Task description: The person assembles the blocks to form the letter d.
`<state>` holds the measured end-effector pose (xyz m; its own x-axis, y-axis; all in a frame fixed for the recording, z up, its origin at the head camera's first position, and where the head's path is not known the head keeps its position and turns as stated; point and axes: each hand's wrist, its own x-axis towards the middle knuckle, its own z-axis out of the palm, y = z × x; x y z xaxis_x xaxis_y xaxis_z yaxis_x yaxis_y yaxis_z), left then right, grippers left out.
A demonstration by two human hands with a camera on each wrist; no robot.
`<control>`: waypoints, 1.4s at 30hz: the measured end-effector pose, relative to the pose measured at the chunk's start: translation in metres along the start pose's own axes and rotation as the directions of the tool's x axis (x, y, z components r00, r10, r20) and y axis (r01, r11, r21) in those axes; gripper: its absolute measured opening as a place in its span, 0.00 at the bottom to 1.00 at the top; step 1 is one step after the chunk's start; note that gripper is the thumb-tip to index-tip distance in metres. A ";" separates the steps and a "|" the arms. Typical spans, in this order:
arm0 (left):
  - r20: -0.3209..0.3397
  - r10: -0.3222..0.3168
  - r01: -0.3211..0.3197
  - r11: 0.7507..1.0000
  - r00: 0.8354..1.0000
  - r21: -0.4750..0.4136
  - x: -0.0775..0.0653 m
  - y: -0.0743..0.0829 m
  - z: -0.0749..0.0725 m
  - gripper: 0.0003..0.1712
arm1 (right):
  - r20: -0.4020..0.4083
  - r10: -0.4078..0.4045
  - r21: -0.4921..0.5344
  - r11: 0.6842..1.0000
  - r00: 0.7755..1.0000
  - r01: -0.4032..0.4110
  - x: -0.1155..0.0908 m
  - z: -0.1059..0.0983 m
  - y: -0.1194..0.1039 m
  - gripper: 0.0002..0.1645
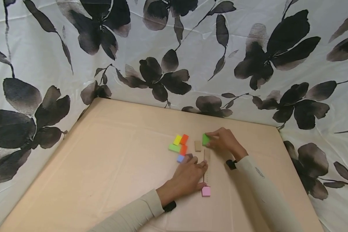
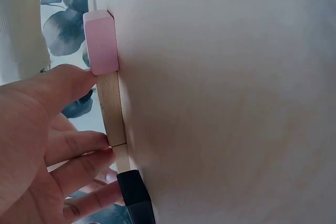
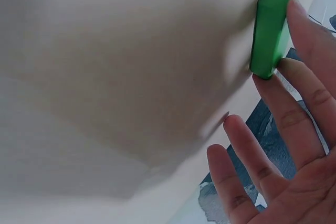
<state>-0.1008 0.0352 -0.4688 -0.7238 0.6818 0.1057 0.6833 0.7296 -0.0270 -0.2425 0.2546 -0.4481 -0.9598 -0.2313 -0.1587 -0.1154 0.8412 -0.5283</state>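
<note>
My right hand pinches a green block between thumb and fingers, with the ring and little fingers held away from it in the right wrist view. My left hand rests beside a row of plain wooden blocks, its fingertips along their side. Its thumb is where the wood meets a pink block with a rounded end. Another fingertip of that hand reaches a dark block. A small wooden block lies just left of the green one.
Left of the wooden row sits a cluster of small blocks: a yellow block, two orange-red blocks, a light green block and a blue block. They lie on a tan table, and behind it hangs white floral cloth.
</note>
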 end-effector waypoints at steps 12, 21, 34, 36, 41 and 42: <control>-0.002 -0.016 0.016 0.999 1.000 -0.029 -0.002 -0.002 0.002 0.41 | 0.028 0.017 0.006 1.000 0.999 -0.017 -0.012 0.005 -0.002 0.30; -0.010 -0.009 0.009 0.999 1.000 -0.032 -0.002 -0.001 0.004 0.41 | 0.032 0.007 0.005 1.000 0.999 -0.007 -0.014 0.002 0.001 0.31; 0.003 0.010 -0.010 1.000 1.000 0.018 0.000 0.002 0.006 0.41 | -0.065 -0.143 0.042 0.988 0.988 0.146 -0.024 0.011 -0.020 0.32; -0.001 0.007 -0.007 1.000 1.000 0.016 0.000 0.002 0.006 0.41 | -0.058 -0.179 0.050 0.982 0.982 0.182 -0.026 0.015 -0.030 0.31; -0.022 0.010 -0.009 1.000 1.000 0.019 0.000 0.003 0.006 0.40 | -0.017 -0.204 0.079 0.976 0.979 0.205 -0.027 0.030 -0.046 0.28; -0.027 0.011 -0.011 1.000 1.000 0.018 0.000 0.003 0.006 0.39 | -0.011 -0.207 0.088 0.974 0.978 0.207 -0.027 0.033 -0.047 0.28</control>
<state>-0.0990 0.0378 -0.4751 -0.7133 0.6884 0.1317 0.6893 0.7230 -0.0459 -0.2023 0.2053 -0.4461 -0.9180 -0.3948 -0.0368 -0.2885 0.7288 -0.6210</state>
